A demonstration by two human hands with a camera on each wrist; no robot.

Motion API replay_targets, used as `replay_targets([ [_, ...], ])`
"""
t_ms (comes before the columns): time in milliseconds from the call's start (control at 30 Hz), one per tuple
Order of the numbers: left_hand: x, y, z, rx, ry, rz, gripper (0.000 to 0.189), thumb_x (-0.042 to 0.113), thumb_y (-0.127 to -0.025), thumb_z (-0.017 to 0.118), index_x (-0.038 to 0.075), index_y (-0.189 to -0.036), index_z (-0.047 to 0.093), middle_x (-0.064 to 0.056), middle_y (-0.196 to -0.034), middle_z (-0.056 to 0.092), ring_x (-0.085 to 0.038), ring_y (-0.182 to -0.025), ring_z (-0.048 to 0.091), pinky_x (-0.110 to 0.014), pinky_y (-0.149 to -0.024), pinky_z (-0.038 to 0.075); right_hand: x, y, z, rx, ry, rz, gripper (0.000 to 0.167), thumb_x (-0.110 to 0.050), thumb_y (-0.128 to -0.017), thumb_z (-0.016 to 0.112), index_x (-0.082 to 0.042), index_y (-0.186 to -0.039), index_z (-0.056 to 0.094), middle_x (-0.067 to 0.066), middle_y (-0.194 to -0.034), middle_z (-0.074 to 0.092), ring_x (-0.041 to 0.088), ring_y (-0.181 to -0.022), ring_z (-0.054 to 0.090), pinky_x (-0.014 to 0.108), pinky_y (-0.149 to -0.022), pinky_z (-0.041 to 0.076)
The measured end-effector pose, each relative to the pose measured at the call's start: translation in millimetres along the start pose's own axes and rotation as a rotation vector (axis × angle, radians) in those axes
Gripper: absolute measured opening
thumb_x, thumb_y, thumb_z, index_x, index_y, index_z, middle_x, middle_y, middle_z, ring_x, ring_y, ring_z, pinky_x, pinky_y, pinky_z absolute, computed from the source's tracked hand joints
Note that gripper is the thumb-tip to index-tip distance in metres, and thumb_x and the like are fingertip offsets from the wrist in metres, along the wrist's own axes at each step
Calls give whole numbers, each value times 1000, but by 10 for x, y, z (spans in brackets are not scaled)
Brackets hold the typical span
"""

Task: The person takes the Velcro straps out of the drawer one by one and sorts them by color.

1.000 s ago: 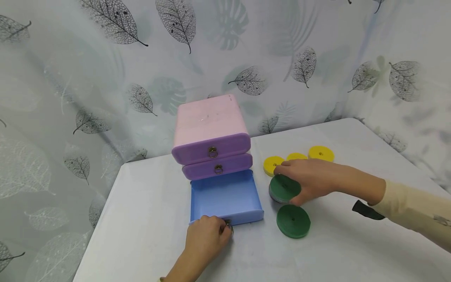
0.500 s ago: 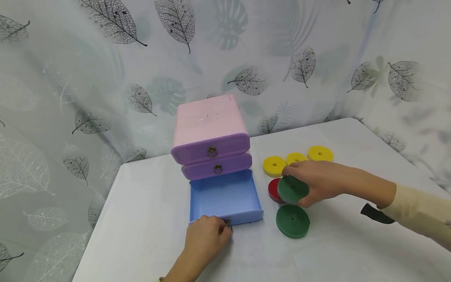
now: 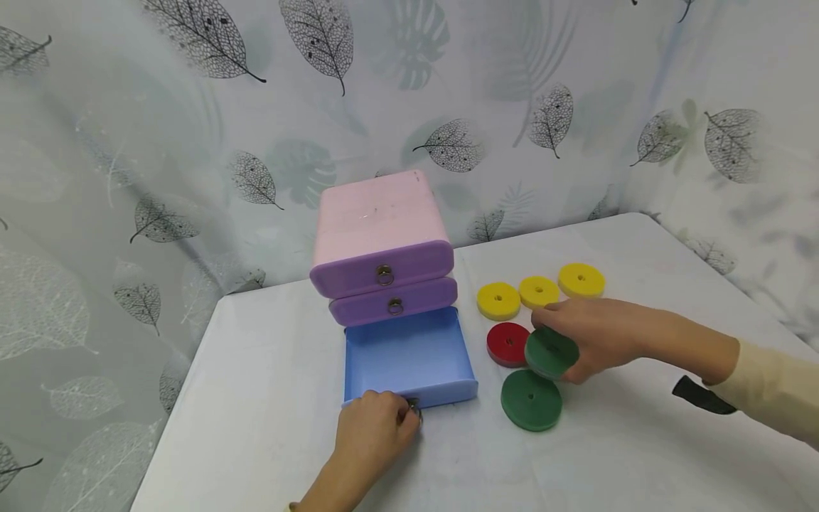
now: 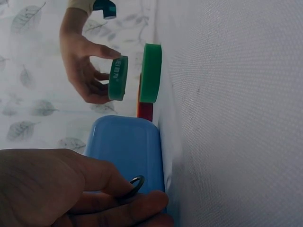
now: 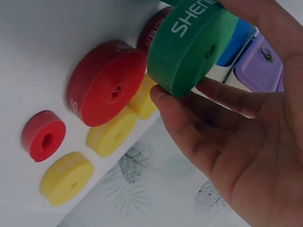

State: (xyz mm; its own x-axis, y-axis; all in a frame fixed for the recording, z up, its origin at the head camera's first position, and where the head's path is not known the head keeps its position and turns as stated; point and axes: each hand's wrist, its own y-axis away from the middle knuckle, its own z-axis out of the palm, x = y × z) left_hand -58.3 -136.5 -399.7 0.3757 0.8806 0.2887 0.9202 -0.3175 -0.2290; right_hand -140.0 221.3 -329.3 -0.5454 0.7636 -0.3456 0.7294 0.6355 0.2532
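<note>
The right hand (image 3: 591,334) is holding a green tape roll (image 3: 551,353) at centre right, lifted above the table (image 3: 256,427) beside the red roll (image 3: 507,344) and another green roll (image 3: 532,400). The left hand (image 3: 377,434) is pinching the blue drawer's (image 3: 409,355) ring pull (image 4: 135,183) at lower centre.

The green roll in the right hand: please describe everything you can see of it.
The green roll is a flat disc of wound, fabric-like tape with a small centre hole and white letters "SHEN..." on its edge. The right hand holds it by the rim, lifted clear of the white table, tilted, above a second green roll beside a red roll.
</note>
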Motion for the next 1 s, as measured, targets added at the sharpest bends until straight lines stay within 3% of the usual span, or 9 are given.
replay_targets([
  [433,8,14,-1,-11,16,-9,45,15,-76,70,24,-49,35,16,-48,26,-4,-47,28,-26,-40,25,88,52,62,-95,-6,53,76,-32,-68,96,-14,-129,55,-6,-113,61,18,-97,57,38,-71,57],
  [700,10,13,3,-11,24,-9,44,14,-76,70,24,-49,36,16,-48,26,-3,-47,28,-25,-41,26,121,90,94,-110,7,76,77,-33,-66,98,-10,-125,54,-5,-106,59,18,-93,57,38,-68,58],
  [1000,7,11,10,-7,21,-6,45,14,-76,70,24,-49,36,16,-48,27,-3,-47,28,-25,-40,26,148,169,155,-106,-25,105,73,-34,-64,99,-16,-118,53,-7,-103,57,19,-94,57,39,-68,57],
])
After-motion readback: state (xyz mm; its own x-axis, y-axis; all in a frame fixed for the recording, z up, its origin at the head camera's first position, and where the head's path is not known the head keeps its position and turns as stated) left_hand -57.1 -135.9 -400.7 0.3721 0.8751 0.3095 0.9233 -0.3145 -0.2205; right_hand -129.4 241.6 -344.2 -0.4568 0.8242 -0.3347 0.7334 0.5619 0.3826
